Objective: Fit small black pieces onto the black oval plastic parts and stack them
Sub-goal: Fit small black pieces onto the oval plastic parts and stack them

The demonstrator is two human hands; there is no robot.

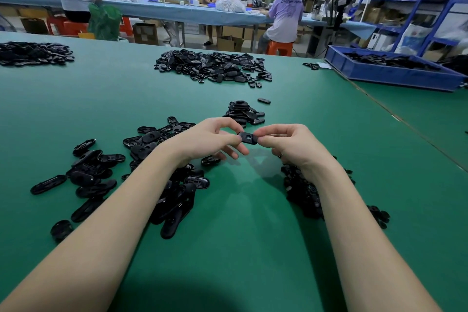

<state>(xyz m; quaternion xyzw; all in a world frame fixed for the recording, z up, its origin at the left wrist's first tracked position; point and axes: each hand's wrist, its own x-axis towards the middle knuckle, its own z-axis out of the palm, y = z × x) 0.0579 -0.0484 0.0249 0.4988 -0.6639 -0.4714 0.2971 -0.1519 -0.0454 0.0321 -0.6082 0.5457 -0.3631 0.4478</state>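
- We hold one oval part (248,137) above the bench (240,223), pinched at its left end by our left hand (210,138) and at its right end by our right hand (291,145); both hands have fingers curled onto it.
- We cannot tell whether the small piece is already seated; an opening shows on the part's upper face, but the detail is too fine to read.
- Judged progress: early to middle. A small stack (244,113) of ovals sits just beyond our hands, which we take as the finished work.
- Left to do: a loose spread of ovals (106,172) lies under and left of our left forearm, and a heap of small pieces (304,190) lies under our right wrist. A larger pile (215,66) waits farther back, and another pile (33,53) sits at the far left.
- Open room: bare green bench lies between our forearms and between the stack and the far pile, enough to set the part down or extend the stack.
- Edges: a seam (395,116) in the bench runs diagonally on the right, well apart from the hands; a blue bin (379,73) stands beyond it. The far bench edge lies behind the larger pile.
- Risk, as we judge it: our forearms rest close to both loose heaps and could scatter them.
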